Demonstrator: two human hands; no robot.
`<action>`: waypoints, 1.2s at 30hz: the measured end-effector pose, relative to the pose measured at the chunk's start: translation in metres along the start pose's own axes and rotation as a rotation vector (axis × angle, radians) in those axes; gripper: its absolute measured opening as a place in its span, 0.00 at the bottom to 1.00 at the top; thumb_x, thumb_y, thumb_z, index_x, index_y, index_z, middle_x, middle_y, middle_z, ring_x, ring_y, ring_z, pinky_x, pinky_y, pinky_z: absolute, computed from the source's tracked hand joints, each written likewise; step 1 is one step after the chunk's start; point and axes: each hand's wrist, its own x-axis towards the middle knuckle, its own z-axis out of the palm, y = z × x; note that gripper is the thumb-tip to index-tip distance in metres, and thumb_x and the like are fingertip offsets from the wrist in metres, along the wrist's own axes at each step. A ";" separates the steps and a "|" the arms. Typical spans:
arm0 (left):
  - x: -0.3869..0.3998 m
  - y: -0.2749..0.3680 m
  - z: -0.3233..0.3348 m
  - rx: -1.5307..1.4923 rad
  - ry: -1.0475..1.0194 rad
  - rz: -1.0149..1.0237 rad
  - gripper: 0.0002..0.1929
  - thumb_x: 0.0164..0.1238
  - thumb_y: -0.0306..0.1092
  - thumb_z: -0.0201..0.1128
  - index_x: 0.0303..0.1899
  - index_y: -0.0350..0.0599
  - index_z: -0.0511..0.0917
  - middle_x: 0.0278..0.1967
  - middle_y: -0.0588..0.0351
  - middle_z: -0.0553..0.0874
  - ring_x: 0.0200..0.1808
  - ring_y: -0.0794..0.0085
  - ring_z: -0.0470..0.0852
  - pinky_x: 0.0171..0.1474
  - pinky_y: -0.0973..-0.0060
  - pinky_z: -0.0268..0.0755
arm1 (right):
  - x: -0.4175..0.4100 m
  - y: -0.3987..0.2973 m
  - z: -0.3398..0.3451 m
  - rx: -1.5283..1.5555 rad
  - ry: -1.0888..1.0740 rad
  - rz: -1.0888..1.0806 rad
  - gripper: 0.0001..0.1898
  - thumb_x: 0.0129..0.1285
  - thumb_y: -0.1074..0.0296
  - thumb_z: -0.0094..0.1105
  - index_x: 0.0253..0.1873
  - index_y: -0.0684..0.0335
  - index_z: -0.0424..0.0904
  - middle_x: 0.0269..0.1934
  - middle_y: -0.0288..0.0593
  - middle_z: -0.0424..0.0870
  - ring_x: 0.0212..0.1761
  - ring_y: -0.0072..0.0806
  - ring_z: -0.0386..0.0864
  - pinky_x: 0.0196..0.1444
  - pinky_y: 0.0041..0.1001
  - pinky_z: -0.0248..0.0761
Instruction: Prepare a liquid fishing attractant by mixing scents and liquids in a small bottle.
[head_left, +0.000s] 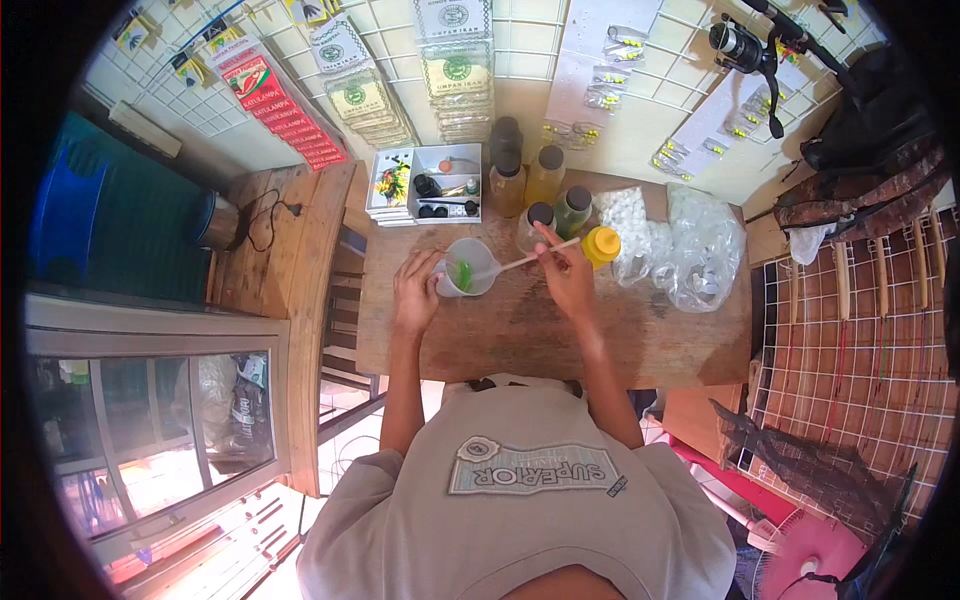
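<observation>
A translucent plastic cup (486, 259) is tipped over the wooden table, its mouth facing me. My left hand (417, 289) grips the cup's left side. Green matter (463, 277) shows inside it; whether it is liquid or solid I cannot tell. A thin pale stick (519, 262), perhaps a spatula, is pinched in my right hand (567, 281), its lower end at the cup's right rim. Just beyond that hand stand a squat yellow bottle (602, 246) and a clear jar with a dark lid (538, 217). My right index finger points up towards this jar.
Behind stand more dark-capped bottles (545, 176) holding amber and green contents. A white divided tray (448, 161) with small bottles sits back left. Clear bags of white pieces (626, 225) lie right on the wooden table (480, 337). Packets hang on a wire grid (517, 45).
</observation>
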 end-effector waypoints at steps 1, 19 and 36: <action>0.000 0.000 0.000 -0.014 0.008 0.010 0.19 0.59 0.20 0.63 0.53 0.47 0.82 0.56 0.54 0.83 0.62 0.50 0.76 0.67 0.58 0.65 | 0.000 -0.001 0.000 -0.001 0.000 0.000 0.16 0.70 0.60 0.63 0.61 0.48 0.84 0.32 0.37 0.79 0.34 0.23 0.70 0.40 0.22 0.69; -0.001 0.005 -0.001 0.004 0.023 0.014 0.19 0.59 0.19 0.63 0.53 0.46 0.82 0.55 0.54 0.83 0.60 0.51 0.77 0.67 0.58 0.66 | 0.000 0.006 0.005 -0.102 0.047 -0.201 0.17 0.70 0.61 0.63 0.62 0.46 0.83 0.33 0.33 0.80 0.32 0.22 0.65 0.38 0.21 0.65; 0.000 0.010 -0.004 0.023 0.065 0.063 0.22 0.54 0.12 0.61 0.52 0.40 0.81 0.52 0.46 0.84 0.57 0.49 0.80 0.60 0.60 0.72 | -0.004 -0.004 0.001 -0.132 -0.022 -0.061 0.15 0.72 0.55 0.60 0.59 0.49 0.85 0.26 0.33 0.78 0.32 0.24 0.64 0.35 0.23 0.62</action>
